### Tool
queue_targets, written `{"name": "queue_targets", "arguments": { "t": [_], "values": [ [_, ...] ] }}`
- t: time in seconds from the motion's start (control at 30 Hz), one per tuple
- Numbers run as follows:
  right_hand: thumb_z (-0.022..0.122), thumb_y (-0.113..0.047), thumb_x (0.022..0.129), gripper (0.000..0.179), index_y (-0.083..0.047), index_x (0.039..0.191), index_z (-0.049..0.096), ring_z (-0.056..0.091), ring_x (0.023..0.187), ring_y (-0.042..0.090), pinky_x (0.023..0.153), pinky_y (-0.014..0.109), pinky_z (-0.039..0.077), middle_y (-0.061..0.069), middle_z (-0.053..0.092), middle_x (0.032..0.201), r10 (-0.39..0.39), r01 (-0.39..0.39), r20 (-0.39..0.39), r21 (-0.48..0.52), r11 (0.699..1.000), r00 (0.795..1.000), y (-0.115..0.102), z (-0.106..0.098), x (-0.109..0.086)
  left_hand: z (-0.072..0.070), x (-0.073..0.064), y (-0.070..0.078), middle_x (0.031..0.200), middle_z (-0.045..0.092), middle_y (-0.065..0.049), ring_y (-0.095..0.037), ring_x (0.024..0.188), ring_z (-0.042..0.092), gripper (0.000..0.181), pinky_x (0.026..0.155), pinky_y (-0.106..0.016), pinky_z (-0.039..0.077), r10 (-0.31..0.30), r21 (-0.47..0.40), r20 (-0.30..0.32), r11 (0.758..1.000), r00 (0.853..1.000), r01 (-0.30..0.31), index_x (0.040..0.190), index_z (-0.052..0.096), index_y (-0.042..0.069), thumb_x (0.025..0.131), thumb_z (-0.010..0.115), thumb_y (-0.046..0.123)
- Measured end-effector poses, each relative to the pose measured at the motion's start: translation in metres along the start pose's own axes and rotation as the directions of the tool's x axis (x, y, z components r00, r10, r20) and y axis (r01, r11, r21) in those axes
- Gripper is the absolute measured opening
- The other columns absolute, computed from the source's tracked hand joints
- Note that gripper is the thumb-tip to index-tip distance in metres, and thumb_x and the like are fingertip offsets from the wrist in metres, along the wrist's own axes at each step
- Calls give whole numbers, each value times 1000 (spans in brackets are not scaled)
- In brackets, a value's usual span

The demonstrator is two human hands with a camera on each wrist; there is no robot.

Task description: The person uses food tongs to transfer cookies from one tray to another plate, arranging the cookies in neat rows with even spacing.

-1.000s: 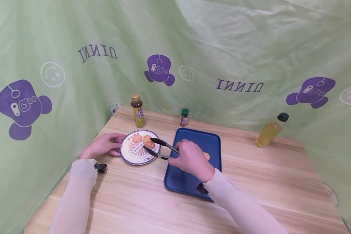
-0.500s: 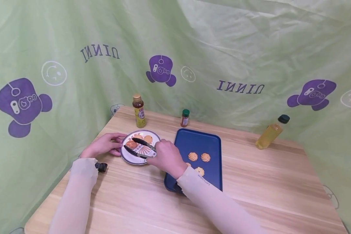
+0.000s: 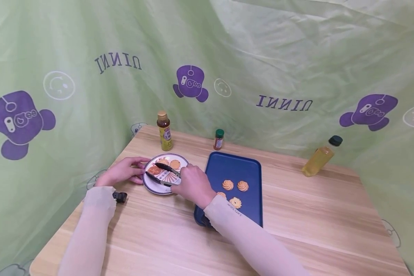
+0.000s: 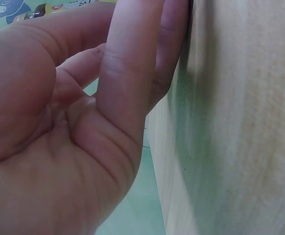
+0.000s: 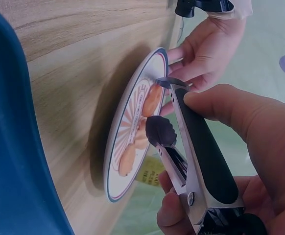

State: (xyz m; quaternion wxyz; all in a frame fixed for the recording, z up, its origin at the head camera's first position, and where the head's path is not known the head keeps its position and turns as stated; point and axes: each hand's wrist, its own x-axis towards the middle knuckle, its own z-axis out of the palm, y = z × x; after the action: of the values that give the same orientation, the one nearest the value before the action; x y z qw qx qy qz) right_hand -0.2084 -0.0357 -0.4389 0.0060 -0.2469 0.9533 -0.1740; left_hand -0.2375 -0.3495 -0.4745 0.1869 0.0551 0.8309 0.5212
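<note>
My right hand [image 3: 194, 184] grips black-and-steel tongs [image 5: 201, 147] over the patterned plate [image 3: 158, 190]. The tong tips stand apart, with a browned round cookie [image 3: 154, 170] lying on the plate at its left side, close by the tips. Two paler cookies also sit on the plate, a round one [image 3: 174, 164] and one [image 3: 163, 160] partly hidden behind the tongs. At the plate's left rim, my left hand [image 3: 125, 171] touches the edge with loosely extended fingers. The left wrist view shows this hand's palm and fingers near the tabletop; the plate is hidden there.
A blue tray [image 3: 232, 165] holding several swirled and ring-shaped cookies [image 3: 242, 186] lies right of the plate, under the right forearm. Behind stand a yellow-labelled bottle [image 3: 166, 134] and a green-capped jar [image 3: 219, 139]. A bottle of yellow liquid [image 3: 319, 159] stands at the right.
My right hand has moved left with the tongs, bringing the browned cookie from the plate's right side to its left. Since half a second ago, the tongs have shifted very little. The left hand stays put.
</note>
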Motion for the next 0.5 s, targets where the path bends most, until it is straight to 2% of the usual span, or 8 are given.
{"name": "queue_targets", "arguments": {
  "t": [0.13,0.17,0.5],
  "values": [
    [89,-49,91,43,-8,94,78,64,83,18,64,35,62,6,71,100,10,-10,7,-19,1000,1000,-3,-1,0,0,0,0,140,53,-36,-21,94,78,64,85,-36,76,-4,5,5,1000,1000,4,170,33,-9,111,55,-7],
    [90,-44,91,40,-7,94,78,64,83,19,64,35,62,8,71,101,28,-28,26,-27,999,999,-11,-13,-5,0,1,0,140,53,-35,-21,94,78,63,85,-36,76,-7,7,4,1000,1000,7,170,34,-8,111,56,-6],
    [91,-46,90,39,-9,90,77,62,85,18,63,34,61,7,71,103,26,-25,21,-44,999,999,-12,-17,-9,0,1,2,140,51,-33,-19,92,78,62,85,-36,76,-33,17,-7,999,999,34,171,35,-6,112,55,-6]
  ]
}}
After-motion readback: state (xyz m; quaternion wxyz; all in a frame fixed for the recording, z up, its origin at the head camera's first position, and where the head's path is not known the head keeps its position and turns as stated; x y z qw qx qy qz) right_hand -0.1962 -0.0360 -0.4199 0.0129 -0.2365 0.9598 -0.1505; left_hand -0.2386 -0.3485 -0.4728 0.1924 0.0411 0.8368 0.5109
